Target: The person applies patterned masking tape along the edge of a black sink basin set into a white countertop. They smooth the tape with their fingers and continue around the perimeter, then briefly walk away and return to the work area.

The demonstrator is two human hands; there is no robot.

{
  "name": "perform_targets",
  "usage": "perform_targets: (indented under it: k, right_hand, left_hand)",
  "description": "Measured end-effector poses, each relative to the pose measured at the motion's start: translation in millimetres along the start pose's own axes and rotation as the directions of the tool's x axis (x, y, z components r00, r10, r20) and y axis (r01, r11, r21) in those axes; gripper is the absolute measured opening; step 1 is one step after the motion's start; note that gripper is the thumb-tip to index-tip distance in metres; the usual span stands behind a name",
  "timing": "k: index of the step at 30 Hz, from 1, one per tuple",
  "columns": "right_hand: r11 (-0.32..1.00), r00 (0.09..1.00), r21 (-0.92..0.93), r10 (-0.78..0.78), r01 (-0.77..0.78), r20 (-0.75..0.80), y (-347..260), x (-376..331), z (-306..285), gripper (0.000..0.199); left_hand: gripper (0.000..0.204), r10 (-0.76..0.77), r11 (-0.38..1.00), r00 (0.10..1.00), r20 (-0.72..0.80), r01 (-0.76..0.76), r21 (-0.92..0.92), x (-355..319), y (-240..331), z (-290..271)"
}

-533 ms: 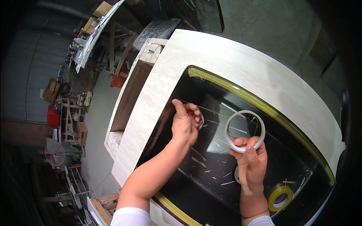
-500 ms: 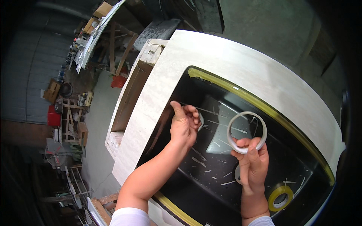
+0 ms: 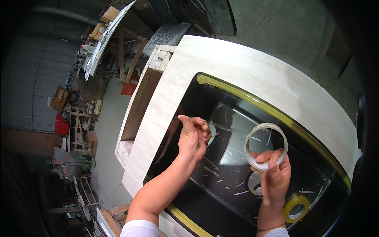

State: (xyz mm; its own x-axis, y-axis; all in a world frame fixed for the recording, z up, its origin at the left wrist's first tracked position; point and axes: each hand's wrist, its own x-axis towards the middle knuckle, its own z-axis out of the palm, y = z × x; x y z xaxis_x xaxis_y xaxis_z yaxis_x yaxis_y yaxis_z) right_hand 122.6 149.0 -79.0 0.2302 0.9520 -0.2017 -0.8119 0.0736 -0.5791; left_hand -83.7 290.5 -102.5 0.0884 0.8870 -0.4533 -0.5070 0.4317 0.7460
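Note:
My right hand (image 3: 275, 172) grips the lower edge of a nearly used-up tape roll (image 3: 252, 161), held upright above a black sink basin (image 3: 227, 209). A thin clear strip of tape (image 3: 229, 128) runs from the roll across to my left hand (image 3: 192, 138). The left thumb and fingers are closed on its end. Yellow tape (image 3: 256, 98) lines the basin's far rim. A yellow tape roll (image 3: 290, 209) lies inside the basin at the lower right. Behind my right hand, a round drain opening (image 3: 256, 189) is partly hidden. Pale scraps are scattered over the basin floor.
A pale stone-look countertop (image 3: 221, 55) surrounds the basin. At its left side stands a wooden frame (image 3: 138, 106). Farther left are a cluttered table (image 3: 106, 41), a red box (image 3: 61, 125) and a fan (image 3: 63, 162) on the floor side.
My right hand and the tape roll have moved slightly right and down, away from the left hand. The strip between the hands looks longer. The left hand has barely moved.

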Motion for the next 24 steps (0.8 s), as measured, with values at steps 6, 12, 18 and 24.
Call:
perform_targets:
  k: [6, 12, 18, 24]
  right_hand:
    - [1.0, 1.0, -0.002, 0.0, 0.0, 0.001, 6, 5, 1, 0.026]
    - [1.0, 1.0, -0.007, 0.01, -0.01, 0.01, 13, 12, 2, 0.023]
    - [1.0, 1.0, -0.007, 0.02, -0.02, 0.022, 19, 18, 5, 0.02]
    - [1.0, 0.999, 0.001, 0.026, -0.026, 0.031, 23, 20, 5, 0.018]
  left_hand:
    - [0.063, 0.031, 0.999, 0.996, 0.08, -0.028, -0.029, 18, -9, 9]
    - [0.065, 0.07, 0.997, 0.994, 0.089, -0.067, -0.04, 34, -11, 14]
    - [0.066, 0.062, 0.992, 0.997, 0.038, -0.057, -0.111, 43, -13, 17]
    - [0.067, 0.061, 0.993, 0.998, -0.001, -0.061, -0.101, 41, -12, 25]
